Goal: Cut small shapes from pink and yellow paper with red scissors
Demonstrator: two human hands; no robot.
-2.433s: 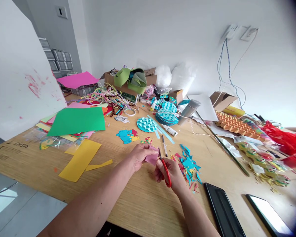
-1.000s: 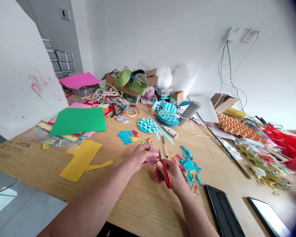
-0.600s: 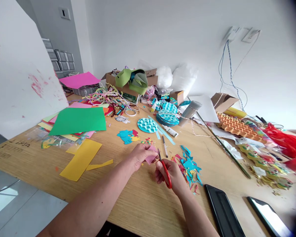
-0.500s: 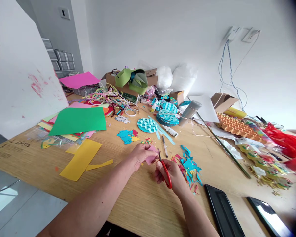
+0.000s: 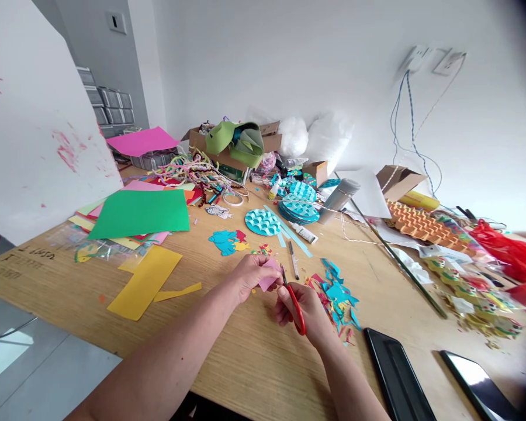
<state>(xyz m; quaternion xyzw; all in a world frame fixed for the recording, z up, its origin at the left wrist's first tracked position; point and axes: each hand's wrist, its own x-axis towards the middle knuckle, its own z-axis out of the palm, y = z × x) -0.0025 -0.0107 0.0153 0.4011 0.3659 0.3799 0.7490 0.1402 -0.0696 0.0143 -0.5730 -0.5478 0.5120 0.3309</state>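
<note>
Turned slightly since a second ago, the pink paper shows a paler face, pinched between thumb and closed fingers of the left hand. At the paper's four o'clock, the right hand curls its fingers round the red-handled scissors; whether the blades touch the paper is hard to tell. Blue scraps lie at the right hand's two o'clock, a pen at the paper's two.

paper piece: left of scissors | scraps: right of pen
</note>
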